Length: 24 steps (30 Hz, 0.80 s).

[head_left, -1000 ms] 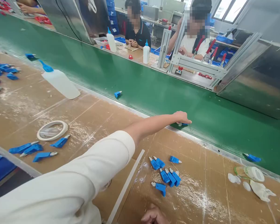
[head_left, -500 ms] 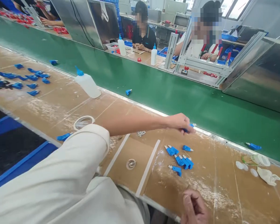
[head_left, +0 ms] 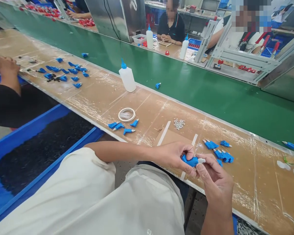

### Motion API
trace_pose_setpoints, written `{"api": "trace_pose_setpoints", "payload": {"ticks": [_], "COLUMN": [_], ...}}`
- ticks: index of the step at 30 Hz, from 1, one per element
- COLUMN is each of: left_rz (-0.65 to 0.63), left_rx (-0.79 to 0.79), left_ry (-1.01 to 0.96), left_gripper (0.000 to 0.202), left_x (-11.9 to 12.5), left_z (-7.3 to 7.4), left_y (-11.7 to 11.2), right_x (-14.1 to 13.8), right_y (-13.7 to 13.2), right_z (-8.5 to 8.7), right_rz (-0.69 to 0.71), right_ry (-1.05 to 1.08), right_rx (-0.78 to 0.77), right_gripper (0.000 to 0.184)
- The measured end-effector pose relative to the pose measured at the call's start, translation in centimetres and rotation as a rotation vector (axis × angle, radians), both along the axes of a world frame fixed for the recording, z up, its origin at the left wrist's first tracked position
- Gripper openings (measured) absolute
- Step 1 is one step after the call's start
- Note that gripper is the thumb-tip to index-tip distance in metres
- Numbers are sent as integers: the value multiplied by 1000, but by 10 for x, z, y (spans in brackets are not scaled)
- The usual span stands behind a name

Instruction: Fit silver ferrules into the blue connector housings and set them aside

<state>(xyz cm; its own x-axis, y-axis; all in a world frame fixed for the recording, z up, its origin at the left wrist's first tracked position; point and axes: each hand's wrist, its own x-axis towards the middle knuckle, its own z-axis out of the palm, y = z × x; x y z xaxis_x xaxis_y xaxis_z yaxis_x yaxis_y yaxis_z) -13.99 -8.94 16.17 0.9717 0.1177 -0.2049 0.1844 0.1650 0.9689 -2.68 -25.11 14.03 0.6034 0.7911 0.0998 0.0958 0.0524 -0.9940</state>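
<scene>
My left hand (head_left: pixel 172 156) pinches a small blue plastic connector (head_left: pixel 191 161) with a white tip, held over the near edge of the brown workbench (head_left: pixel 250 182). My right hand (head_left: pixel 214 176) meets it from the right, fingertips closed on the white tip. Just beyond my hands lies a cluster of several more blue connectors (head_left: pixel 219 150). A little heap of tiny silver parts (head_left: pixel 179 123) sits further back on the bench.
A green conveyor belt (head_left: pixel 210 94) runs behind the bench, carrying stray blue pieces (head_left: pixel 157 85). A white squeeze bottle (head_left: pixel 126 77), a tape roll (head_left: pixel 126 114) and more blue pieces (head_left: pixel 122 126) lie to the left. Another person's hand (head_left: pixel 5 67) works far left; two people sit across the belt.
My left arm has drawn back from the belt's edge with a blue connector, and my right hand has come up to grip its tip. The camera view swung left.
</scene>
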Motion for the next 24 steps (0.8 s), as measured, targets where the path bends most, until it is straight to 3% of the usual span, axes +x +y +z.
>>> {"api": "trace_pose_setpoints", "payload": {"ticks": [2, 5, 9, 11, 14, 18, 24], "left_rz": [3, 25, 3, 24, 190, 345, 355], "left_rx": [-86, -346, -601, -637, -676, -725, -767], "left_ry": [-7, 24, 70, 55, 22, 10, 70], "left_gripper": [58, 60, 50, 39, 22, 7, 11], "left_x": [-6, -9, -12, -15, -18, -19, -16], "left_z": [-5, -15, -25, -28, -32, -41, -48], "left_y": [2, 9, 28, 41, 60, 72, 76], "right_x": [-4, -8, -1, 9, 23, 25, 17], "right_y": [6, 16, 27, 30, 34, 41, 51], "right_z": [5, 11, 3, -7, -27, -50, -61], "right_rz": [30, 44, 80, 29, -92, 8, 31], "right_ry": [-50, -94, -98, -114, -256, -251, -192], "right_rx": [-31, -74, -150, -184, -285, -460, -494], "right_gripper": [22, 23, 33, 45, 49, 48, 48]}}
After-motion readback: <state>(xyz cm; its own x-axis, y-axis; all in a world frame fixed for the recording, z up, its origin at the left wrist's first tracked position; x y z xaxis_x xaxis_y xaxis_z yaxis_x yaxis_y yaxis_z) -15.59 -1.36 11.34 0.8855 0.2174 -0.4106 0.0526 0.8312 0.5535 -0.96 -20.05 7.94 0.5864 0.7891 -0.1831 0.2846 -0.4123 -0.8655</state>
